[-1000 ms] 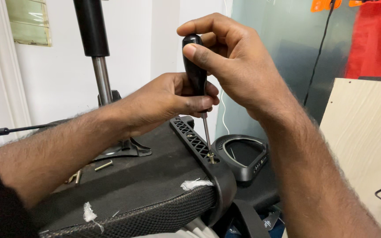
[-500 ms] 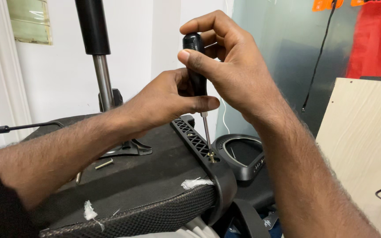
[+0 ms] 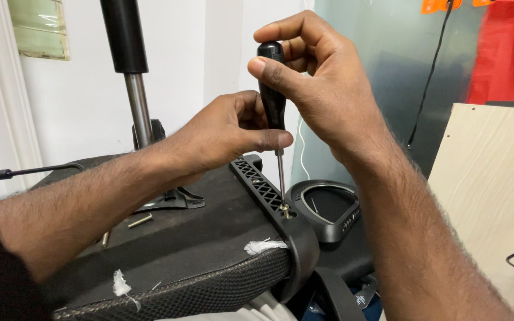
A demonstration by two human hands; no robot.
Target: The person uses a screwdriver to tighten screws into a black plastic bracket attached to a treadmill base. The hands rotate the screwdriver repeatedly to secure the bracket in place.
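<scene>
Black screwdriver [image 3: 273,95] upright, right hand [image 3: 319,83] fingers clamped on handle, left hand [image 3: 227,134] fingers pinching shaft

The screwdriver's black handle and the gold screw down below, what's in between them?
In the head view, only the screwdriver's thin metal shaft runs between them, with the left hand steadying its top.

white wall [image 3: 84,113] behind, evenly lit | frosted glass panel [image 3: 388,77] right of wall | red sheet [image 3: 507,53] right of glass | pale wooden board [image 3: 495,178] leaning below red sheet
</scene>
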